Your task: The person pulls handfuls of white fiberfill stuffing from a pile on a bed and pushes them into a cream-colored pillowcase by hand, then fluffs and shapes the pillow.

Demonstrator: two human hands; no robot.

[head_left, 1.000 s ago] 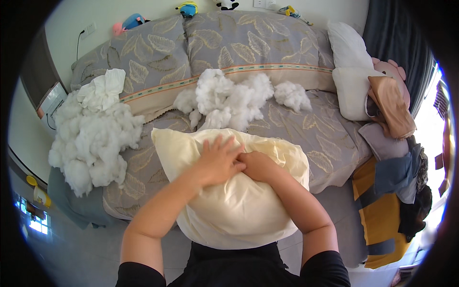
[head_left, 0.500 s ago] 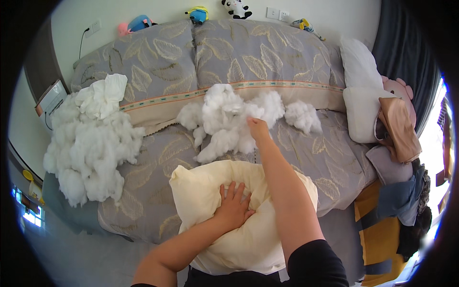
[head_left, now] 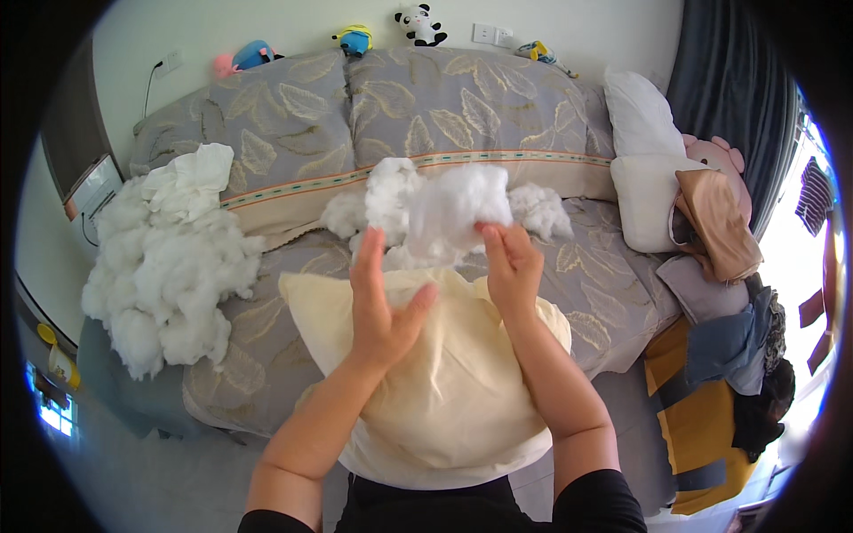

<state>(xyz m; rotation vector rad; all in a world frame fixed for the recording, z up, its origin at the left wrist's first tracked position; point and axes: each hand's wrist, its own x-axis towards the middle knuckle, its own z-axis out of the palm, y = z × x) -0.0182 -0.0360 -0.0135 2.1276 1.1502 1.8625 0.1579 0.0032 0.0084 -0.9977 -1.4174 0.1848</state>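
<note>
A cream cushion (head_left: 444, 391) with soft, bulging sides rests against my lap at the sofa's front. Above its far edge, my right hand (head_left: 514, 271) pinches a loose tuft of white fibre stuffing (head_left: 460, 206). My left hand (head_left: 382, 306) is raised over the cushion, its fingers and thumb apart, and holds nothing. Behind the tuft, more fluffy stuffing (head_left: 542, 211) lies on the sofa seat. A larger heap of the same stuffing (head_left: 164, 275) covers the seat's left end, with a crumpled white cloth (head_left: 191, 180) on top.
The grey leaf-patterned sofa (head_left: 293, 311) spans the view. White pillows (head_left: 647, 200), a brown cloth (head_left: 718, 222) and a pink plush pig (head_left: 729, 160) crowd its right end. Folded clothes (head_left: 733, 346) hang beside them. Plush toys (head_left: 419, 25) line the backrest top.
My right hand has drawn a tuft of stuffing from the pile back toward the cushion. My left hand has lifted off the cushion, which now looks rounder and less dented.
</note>
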